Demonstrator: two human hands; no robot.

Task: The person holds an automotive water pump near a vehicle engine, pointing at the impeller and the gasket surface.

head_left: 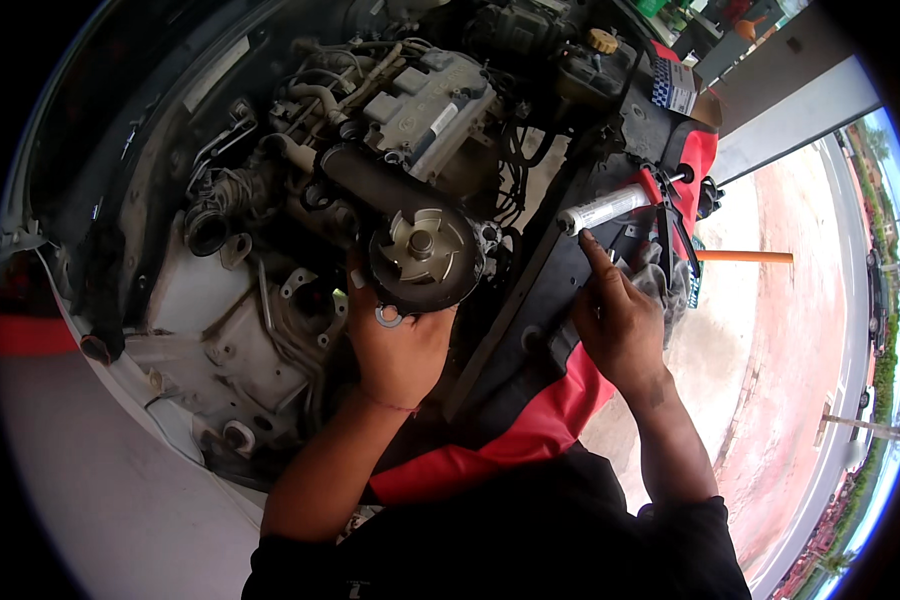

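Bright daylight from the right bleaches the pale, pinkish concrete pavement (pixel 785 330), while the grey-and-black metal engine bay (pixel 205 300) lies dimmer, the black fabric shirt (pixel 500 535) loses detail, and fisheye distortion bends the outer edges.

Place: you stand in what looks like a car repair workshop, open to the outdoors
Before you: 1 vehicle (pixel 100 440) with its engine (pixel 425 105) exposed
Along its edge: a red cover (pixel 510 450) hangs draped, with a cartridge gun (pixel 610 207) and a cardboard box (pixel 674 86) near it
To your right: pavement (pixel 780 270), a road (pixel 854 300) and roadside greenery (pixel 877 420) in daylight
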